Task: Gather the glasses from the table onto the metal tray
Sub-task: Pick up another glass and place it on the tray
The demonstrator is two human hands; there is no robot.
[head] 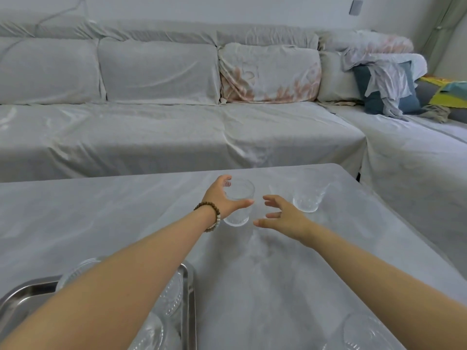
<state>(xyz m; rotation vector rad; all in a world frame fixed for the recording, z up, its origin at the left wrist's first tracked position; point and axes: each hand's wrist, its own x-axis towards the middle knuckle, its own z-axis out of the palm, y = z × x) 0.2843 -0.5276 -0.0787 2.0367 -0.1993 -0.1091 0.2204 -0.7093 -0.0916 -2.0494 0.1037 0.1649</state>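
Note:
Two clear ribbed glasses stand at the far side of the grey table [278, 274]. My left hand [222, 197], with a bead bracelet on the wrist, wraps around the nearer glass [238, 200], thumb in front and fingers behind it. My right hand [283, 215] hovers open just right of that glass, fingers spread, to the left of the second glass [309, 190] and not touching it. A metal tray [188, 299] lies at the near left and holds several glasses [171, 294], partly hidden by my left forearm. Another glass [364, 333] stands at the near right edge.
A long sofa [151, 132] under a pale cover runs behind the table and turns along the right side. Cushions and crumpled clothes [389, 82] are piled at its right corner. The table's far edge lies just beyond the two glasses.

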